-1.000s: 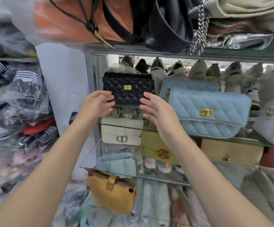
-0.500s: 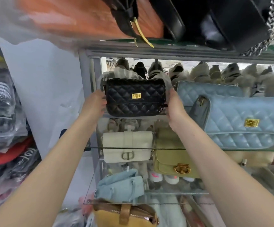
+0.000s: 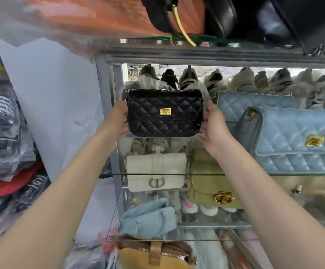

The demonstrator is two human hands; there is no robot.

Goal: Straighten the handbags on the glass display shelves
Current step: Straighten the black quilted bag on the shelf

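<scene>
Facing outward, black handbag [image 3: 165, 113] upright, seemingly level.

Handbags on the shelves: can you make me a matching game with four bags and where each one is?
Bags:
1. black quilted bag
2. white bag
3. big blue quilted bag
4. mustard bag

Places:
A. at the very bottom, under the lowest glass shelf
B. held between both hands
C. far right on the top glass shelf
D. directly under the black bag, one shelf down

Pairs: 1-B, 2-D, 3-C, 4-A. The left hand and right hand press on the black bag's two ends.
</scene>
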